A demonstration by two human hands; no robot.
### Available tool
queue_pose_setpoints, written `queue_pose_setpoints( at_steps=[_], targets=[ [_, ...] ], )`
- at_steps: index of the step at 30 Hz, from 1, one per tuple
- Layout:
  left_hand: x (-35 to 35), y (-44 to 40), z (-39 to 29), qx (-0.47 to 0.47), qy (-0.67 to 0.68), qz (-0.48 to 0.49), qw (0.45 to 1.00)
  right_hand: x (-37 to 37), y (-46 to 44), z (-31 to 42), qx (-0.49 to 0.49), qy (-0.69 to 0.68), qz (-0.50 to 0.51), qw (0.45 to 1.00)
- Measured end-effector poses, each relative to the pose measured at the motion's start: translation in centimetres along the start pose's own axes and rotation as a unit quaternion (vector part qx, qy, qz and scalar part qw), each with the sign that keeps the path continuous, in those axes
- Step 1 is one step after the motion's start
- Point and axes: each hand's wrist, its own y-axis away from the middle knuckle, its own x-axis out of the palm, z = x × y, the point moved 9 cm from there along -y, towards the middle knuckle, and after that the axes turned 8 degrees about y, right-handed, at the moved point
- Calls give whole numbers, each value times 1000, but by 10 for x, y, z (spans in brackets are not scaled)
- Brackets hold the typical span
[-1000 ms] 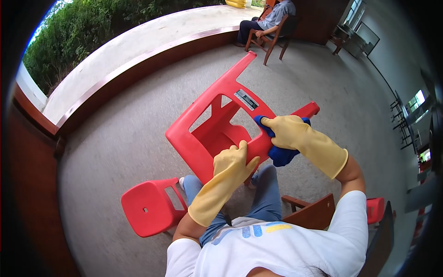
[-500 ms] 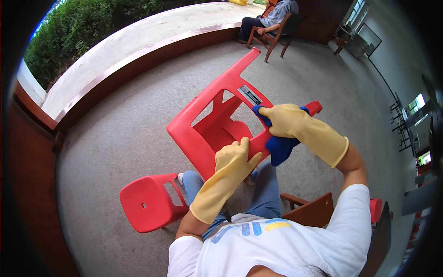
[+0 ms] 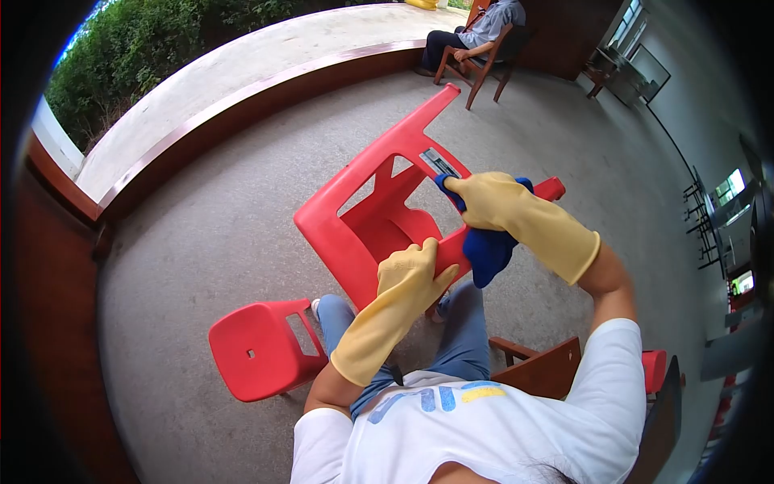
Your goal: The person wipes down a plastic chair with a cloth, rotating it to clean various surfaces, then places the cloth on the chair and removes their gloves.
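I have the stool [image 3: 379, 230] tipped over in front of me, above my knees, with an open side facing up and two legs pointing away to the upper right. Whether it rests on my legs [image 3: 463, 339], I cannot tell. My left hand [image 3: 409, 276] grips the bar on the near side of the opening, fingers hooked over its inner edge and thumb along the outside. My right hand [image 3: 490, 202] clutches the blue cloth [image 3: 489, 256] around the frame near the label [image 3: 438, 161], thumb on top; the other fingers are partly hidden. Part of the cloth hangs down below that hand. I wear yellow gloves [image 3: 364, 343] on both hands. The second stool [image 3: 254, 348] stands on the floor [image 3: 193, 234] to my left. Farther off, a person [image 3: 490, 24] sits in a wooden chair [image 3: 476, 71].
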Motion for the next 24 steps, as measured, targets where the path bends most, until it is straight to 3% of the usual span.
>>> queue_pose_setpoints(
  at_steps=[24],
  targets=[
    [0,-1,-2,1,-7,9,1000,6,8,0,9,-8,14,1000]
  ],
)
